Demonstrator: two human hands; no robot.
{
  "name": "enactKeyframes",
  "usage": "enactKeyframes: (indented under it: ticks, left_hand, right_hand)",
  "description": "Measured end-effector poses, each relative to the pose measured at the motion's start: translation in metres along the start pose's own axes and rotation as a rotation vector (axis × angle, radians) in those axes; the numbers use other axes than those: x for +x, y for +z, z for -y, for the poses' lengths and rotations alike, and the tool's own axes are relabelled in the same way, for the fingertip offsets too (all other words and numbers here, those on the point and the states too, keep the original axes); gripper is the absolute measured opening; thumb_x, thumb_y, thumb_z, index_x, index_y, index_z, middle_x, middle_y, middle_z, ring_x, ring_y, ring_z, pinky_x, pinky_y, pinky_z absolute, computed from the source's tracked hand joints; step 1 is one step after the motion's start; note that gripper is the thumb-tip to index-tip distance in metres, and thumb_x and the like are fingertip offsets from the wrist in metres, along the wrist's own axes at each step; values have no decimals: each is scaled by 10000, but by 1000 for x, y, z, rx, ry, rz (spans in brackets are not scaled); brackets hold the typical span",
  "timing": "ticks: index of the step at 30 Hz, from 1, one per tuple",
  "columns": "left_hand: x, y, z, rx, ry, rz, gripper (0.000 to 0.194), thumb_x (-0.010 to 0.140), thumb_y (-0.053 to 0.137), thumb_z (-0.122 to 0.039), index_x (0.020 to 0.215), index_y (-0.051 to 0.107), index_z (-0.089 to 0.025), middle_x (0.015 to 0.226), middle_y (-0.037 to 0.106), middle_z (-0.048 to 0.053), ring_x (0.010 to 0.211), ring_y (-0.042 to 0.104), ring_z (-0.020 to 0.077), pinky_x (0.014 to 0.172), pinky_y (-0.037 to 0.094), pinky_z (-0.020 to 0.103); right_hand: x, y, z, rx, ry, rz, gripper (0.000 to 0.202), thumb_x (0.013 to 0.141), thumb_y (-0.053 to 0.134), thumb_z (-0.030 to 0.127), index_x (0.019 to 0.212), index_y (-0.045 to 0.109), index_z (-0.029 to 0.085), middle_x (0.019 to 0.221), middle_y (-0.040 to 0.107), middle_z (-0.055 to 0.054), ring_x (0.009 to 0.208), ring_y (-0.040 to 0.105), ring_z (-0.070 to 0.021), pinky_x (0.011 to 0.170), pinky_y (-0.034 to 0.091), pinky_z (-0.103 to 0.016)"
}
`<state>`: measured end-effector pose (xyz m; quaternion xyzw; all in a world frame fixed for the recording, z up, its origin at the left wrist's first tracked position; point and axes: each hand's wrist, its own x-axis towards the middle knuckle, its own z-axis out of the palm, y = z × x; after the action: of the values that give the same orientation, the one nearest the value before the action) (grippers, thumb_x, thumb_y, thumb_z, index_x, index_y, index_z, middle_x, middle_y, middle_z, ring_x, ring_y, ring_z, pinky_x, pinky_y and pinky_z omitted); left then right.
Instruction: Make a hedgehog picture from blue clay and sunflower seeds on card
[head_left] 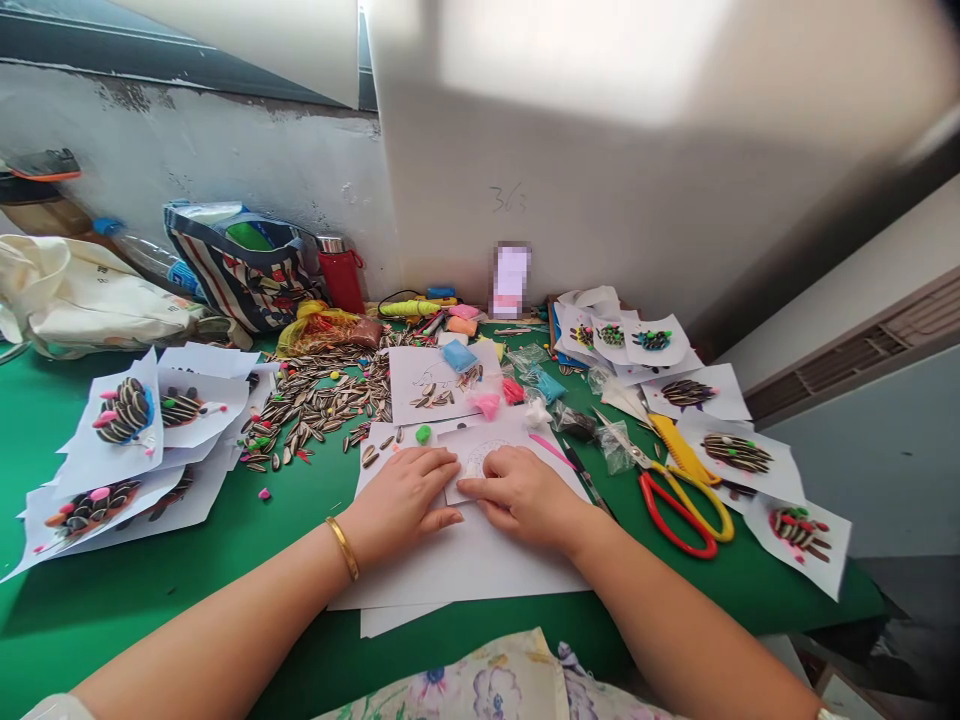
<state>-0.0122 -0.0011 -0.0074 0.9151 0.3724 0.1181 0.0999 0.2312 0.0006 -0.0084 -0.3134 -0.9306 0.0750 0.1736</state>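
My left hand (409,500) lies flat on white paper, fingers stretched and holding nothing, with a gold bangle at its wrist. Its fingertips touch the edge of a small white sheet (480,436) that bears a dotted drawing. From the other side, my right hand (531,500) rests on this sheet with bent fingers drawn together; whatever is at their tips is hidden. Beneath both hands are larger white sheets (465,570). A green clay ball (424,434) sits just beyond my left hand. To the right of my right hand lies a black pen (585,475).
Striped sunflower seeds (330,400) are heaped at back left. Seed-covered hedgehog pictures lie in a left stack (124,410) and a right row (735,450). Red-and-yellow scissors (679,500) lie right, near bagged clay (551,385). A red bottle (341,275) and striped bag (240,265) stand behind.
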Motion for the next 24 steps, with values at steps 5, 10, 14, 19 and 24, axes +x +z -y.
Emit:
enactKeyframes:
  ticks: [5,10,14,19,24]
  left_hand:
    - [-1,0,4,-18,41,-24,509,908,575,-545,1278,614,-198,1333,596,138,1245,538,326,1048,441,515]
    - [-2,-2,5,5,79,-10,443,909,579,-533,1238,650,-246,1365,576,130,1252,535,339,1046,438,540]
    - [-2,-3,5,15,77,0,459,907,584,-531,1255,645,-238,1371,575,133,1253,533,340,1045,440,542]
    - [-2,-5,4,76,114,40,537,886,615,-533,1349,580,-263,1392,554,146,1259,521,357,1039,437,548]
    - [-1,-6,-2,138,106,44,541,861,642,-547,1330,600,-283,1385,554,148,1268,508,359,1059,411,535]
  right_hand:
    - [1,1,2,10,-1,0,281,904,589,223,1152,702,292,901,580,-50,836,495,-194,775,386,-335]
    - [-1,1,-3,157,-3,-9,243,888,590,172,1049,741,274,854,582,-36,805,523,-173,754,411,-311]
    - [-1,2,-7,238,19,-20,237,902,579,173,1043,748,263,829,584,-34,784,541,-168,718,428,-296]
    - [-1,2,-11,269,89,-42,201,886,591,136,981,743,225,840,597,-36,824,565,-171,755,457,-291]
    - [-1,0,-16,251,161,-45,177,889,580,126,939,730,207,869,623,-40,867,585,-175,800,466,-294]
